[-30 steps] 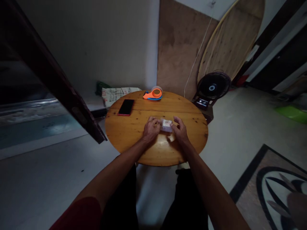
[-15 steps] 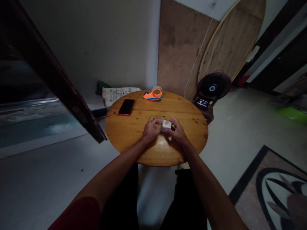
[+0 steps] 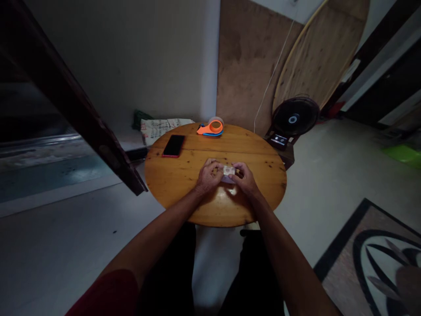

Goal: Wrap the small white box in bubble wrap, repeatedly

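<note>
A small pale box (image 3: 227, 174) with a patterned top is held low over the middle of the round wooden table (image 3: 184, 175). My left hand (image 3: 209, 175) grips its left end, thumb and fingers bent around it. On the opposite end, my right hand (image 3: 244, 177) holds it between thumb and fingers. The fingers partly cover the box, and its printing is too small to read.
An orange and blue tape dispenser (image 3: 211, 127) lies at the table's far edge. To its left is a black phone with a red edge (image 3: 173, 146). Behind the table's right side stands a round black device (image 3: 292, 120). A dark post (image 3: 108, 149) slants at the left.
Both hands have shifted their fingers slightly on the box, and the box has tilted a little, with more of its near side showing. The view has moved slightly.
</note>
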A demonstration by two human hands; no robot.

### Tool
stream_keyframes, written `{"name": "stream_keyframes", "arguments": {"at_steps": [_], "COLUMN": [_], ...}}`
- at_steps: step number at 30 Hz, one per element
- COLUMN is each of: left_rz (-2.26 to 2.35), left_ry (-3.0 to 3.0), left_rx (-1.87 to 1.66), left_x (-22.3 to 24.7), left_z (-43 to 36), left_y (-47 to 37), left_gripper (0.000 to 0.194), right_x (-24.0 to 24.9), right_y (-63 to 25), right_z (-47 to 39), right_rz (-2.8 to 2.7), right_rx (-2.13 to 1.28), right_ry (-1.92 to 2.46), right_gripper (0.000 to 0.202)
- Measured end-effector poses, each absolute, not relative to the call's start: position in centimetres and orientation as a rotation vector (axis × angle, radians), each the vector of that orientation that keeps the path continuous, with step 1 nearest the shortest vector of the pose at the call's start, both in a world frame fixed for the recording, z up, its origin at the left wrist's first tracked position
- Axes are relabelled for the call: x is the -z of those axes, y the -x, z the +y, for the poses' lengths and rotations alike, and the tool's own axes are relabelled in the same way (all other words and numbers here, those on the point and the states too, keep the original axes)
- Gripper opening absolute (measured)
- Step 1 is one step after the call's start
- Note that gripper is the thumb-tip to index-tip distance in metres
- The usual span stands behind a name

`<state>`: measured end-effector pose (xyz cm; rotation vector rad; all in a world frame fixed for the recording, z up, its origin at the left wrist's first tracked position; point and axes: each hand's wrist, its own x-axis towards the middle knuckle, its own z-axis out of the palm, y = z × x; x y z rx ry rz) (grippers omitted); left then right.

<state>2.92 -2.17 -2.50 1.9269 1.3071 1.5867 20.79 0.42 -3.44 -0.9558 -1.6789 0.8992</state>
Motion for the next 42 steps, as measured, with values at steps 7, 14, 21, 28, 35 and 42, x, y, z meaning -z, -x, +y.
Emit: {"name": "stream_keyframes", "arguments": {"at_steps": [7,14,21,28,35,42], "left_rz": [1.286,1.291,1.294,1.356,1.377,1.267], "left_ry": [-1.926,-1.948,-1.976,-2.065,-2.174,-2.197], "left_rx": [-1.568,-1.523,-1.464,-1.313,-1.296,-1.428], "left_x": [3.1,3.3,3.1,2.8,2.4,2.7], "left_z": [-2.0,-1.9,-2.0,-2.2,-2.8,-2.3], "left_y": [-3.0,-3.0,-3.0,-3.3,-3.4,-3.3], "left_gripper": [0.016,0.023,0.022,0.030,0.044,0.076], "right_x": [2.4,2.2,2.1,2.0,-0.4,-2.9], "right_y": [-21.0,-20.7,-20.6,-20.5,-20.4,-19.3], "right_z": [-0.2,-0.5,0.0,0.5,0.4,2.3], "right_rz": [-1.679,-1.588,-1.725,-1.769,-1.714,-1.648], "right_rx": [-0.840,-0.992,-0.888,-0.874,-1.074,-0.963], "right_ry": [0.970,0.945,1.006,1.115,1.074,1.054], "right_gripper": [0.017,0.026,0.038,0.053,0.051,0.054]}}
